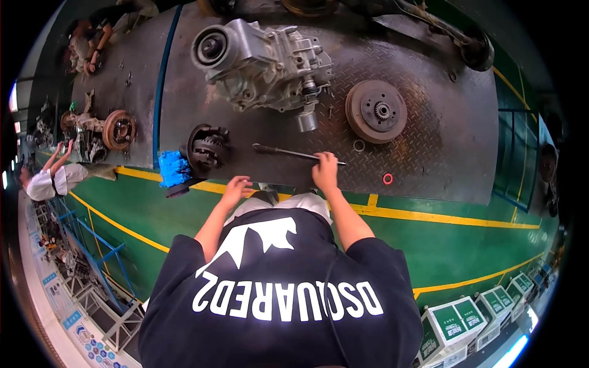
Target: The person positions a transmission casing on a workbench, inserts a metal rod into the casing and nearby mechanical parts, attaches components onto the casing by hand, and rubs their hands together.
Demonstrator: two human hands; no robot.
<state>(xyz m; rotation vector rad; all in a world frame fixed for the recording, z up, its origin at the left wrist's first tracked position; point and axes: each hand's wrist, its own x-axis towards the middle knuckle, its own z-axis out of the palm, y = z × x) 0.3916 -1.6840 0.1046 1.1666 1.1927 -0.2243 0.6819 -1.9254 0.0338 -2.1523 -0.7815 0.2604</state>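
Note:
A long dark ratchet wrench (285, 150) lies along the front of the metal workbench, its head to the left. My right hand (326, 172) is closed around it near its right end. My left hand (237, 189) is at the bench's front edge, fingers apart and holding nothing. Left of it sit a dark gear assembly (208, 149) and a bright blue object (174, 169), whose kind I cannot make out. Beyond the wrench stands a large grey gearbox housing (261, 64). To the right lies a round rusty drum (375, 111) with a toothed hub.
A red ring (387, 178) and a thin metal ring (359, 145) lie on the workbench (448, 153). A long axle-like part (429, 21) runs along the far side. Other people work at the left, near a rusty drum (119, 129). Green-and-white boxes (454, 325) stand behind me.

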